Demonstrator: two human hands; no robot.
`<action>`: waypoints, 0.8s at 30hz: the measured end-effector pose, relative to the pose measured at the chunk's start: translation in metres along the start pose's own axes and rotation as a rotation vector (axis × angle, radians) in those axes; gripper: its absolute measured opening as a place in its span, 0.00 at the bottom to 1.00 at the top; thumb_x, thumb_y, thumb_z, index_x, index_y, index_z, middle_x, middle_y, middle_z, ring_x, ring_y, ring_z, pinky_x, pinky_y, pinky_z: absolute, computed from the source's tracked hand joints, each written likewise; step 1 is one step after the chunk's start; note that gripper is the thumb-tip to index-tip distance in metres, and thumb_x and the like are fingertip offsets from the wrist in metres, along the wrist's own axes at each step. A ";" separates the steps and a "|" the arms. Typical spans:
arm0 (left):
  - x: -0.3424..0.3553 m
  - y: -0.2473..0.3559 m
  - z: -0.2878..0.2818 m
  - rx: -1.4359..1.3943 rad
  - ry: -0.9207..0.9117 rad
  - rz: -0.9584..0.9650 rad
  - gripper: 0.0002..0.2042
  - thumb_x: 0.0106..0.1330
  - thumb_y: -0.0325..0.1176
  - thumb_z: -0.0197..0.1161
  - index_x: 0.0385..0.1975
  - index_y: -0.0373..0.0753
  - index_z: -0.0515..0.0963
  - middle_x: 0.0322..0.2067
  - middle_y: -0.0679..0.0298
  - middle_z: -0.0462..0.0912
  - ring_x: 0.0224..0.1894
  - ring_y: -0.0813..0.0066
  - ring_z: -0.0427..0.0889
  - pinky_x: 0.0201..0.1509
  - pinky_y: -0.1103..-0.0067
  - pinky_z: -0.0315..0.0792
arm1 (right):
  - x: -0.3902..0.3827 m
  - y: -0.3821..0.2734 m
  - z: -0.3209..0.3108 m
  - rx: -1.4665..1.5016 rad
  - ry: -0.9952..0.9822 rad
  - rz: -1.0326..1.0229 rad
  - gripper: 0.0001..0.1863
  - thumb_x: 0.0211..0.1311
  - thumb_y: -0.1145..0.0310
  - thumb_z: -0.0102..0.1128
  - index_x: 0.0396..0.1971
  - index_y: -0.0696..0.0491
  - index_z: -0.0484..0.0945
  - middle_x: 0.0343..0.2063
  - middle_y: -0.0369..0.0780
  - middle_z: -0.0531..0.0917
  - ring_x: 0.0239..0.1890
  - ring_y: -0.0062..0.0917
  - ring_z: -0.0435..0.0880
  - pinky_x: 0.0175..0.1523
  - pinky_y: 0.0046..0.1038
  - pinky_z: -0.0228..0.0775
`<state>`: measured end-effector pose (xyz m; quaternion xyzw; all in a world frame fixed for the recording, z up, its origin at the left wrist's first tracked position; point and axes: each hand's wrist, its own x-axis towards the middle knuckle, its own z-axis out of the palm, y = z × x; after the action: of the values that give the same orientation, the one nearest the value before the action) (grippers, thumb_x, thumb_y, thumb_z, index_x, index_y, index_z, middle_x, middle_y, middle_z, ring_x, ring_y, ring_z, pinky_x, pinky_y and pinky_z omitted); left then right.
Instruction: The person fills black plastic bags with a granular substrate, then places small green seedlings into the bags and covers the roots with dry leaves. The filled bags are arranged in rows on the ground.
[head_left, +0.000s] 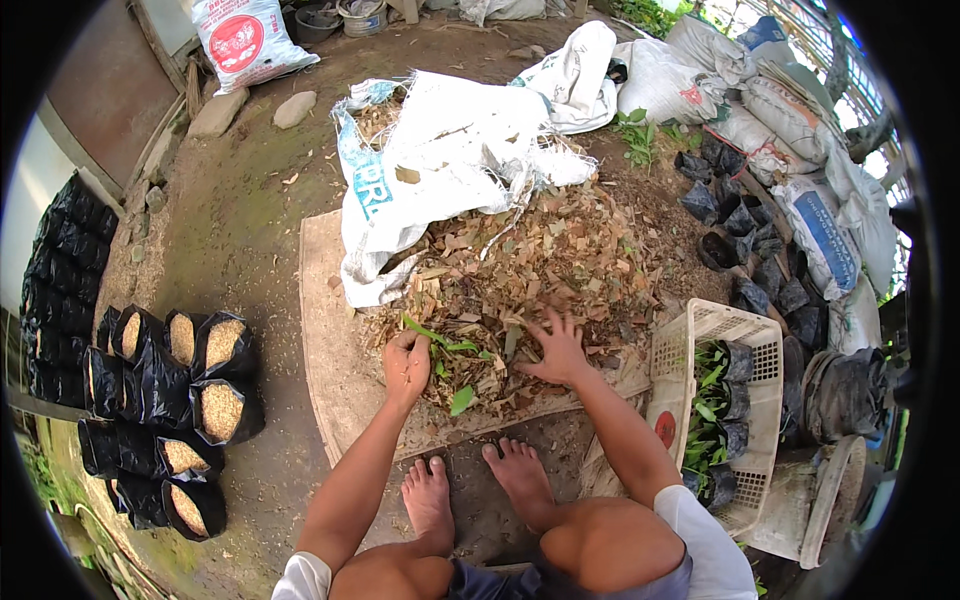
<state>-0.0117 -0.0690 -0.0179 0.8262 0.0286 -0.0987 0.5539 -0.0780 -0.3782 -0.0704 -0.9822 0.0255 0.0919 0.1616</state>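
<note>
A heap of dry brown leaf litter [530, 260] lies on a tan mat [325, 330] in front of my feet. At the heap's near left edge my left hand [407, 368] is closed, fingers pinched round a green leafy sprig [432, 332]. Loose green leaves lie just beside it, one of them a broad leaf [462, 400] near the mat's edge. My right hand [556, 350] rests palm down on the heap's near right side, its fingers spread and holding nothing. A torn white woven sack [450, 150] covers the far part of the heap.
Black planting bags [222, 410] filled with pale husks stand at the left. On the right, a cream plastic crate [690, 340] holds potted seedlings. Behind it are empty black bags [735, 215] and stacked full sacks [815, 235]. A printed white sack [245, 45] stands far left.
</note>
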 end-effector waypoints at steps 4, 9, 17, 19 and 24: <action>0.005 0.009 -0.005 -0.021 -0.106 0.152 0.12 0.67 0.29 0.64 0.43 0.27 0.85 0.48 0.49 0.85 0.53 0.63 0.81 0.56 0.74 0.74 | 0.026 -0.015 -0.014 0.390 0.114 -0.141 0.27 0.60 0.67 0.72 0.62 0.48 0.80 0.66 0.51 0.74 0.69 0.49 0.71 0.69 0.47 0.70; 0.028 -0.008 -0.005 -0.076 -0.341 0.129 0.20 0.65 0.30 0.61 0.56 0.31 0.82 0.65 0.47 0.77 0.70 0.52 0.72 0.74 0.65 0.63 | 0.064 -0.056 -0.066 1.450 -0.053 -0.036 0.18 0.66 0.72 0.67 0.55 0.49 0.83 0.49 0.37 0.86 0.49 0.25 0.84 0.58 0.37 0.74; 0.030 -0.015 -0.003 -0.245 -0.175 -0.276 0.34 0.77 0.56 0.47 0.64 0.26 0.74 0.68 0.45 0.73 0.73 0.54 0.67 0.79 0.69 0.51 | 0.063 -0.107 -0.080 0.999 -0.390 -0.219 0.17 0.72 0.67 0.63 0.56 0.55 0.83 0.80 0.42 0.52 0.79 0.37 0.59 0.76 0.42 0.58; 0.029 -0.005 -0.005 -0.202 -0.222 -0.172 0.31 0.77 0.55 0.53 0.59 0.29 0.78 0.57 0.53 0.80 0.60 0.63 0.76 0.69 0.70 0.63 | 0.059 -0.104 -0.078 0.640 -0.321 -0.352 0.17 0.72 0.65 0.65 0.55 0.56 0.83 0.79 0.44 0.53 0.78 0.37 0.60 0.73 0.43 0.63; 0.032 0.011 -0.011 -0.065 -0.400 0.043 0.18 0.75 0.41 0.62 0.52 0.33 0.84 0.41 0.58 0.88 0.44 0.71 0.82 0.54 0.74 0.75 | 0.049 -0.094 -0.074 0.771 -0.206 -0.128 0.21 0.60 0.66 0.76 0.55 0.47 0.87 0.76 0.45 0.59 0.73 0.41 0.68 0.67 0.44 0.72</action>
<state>0.0225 -0.0651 -0.0100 0.7722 -0.0964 -0.2478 0.5770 -0.0099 -0.3144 0.0186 -0.8349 -0.0197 0.1632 0.5253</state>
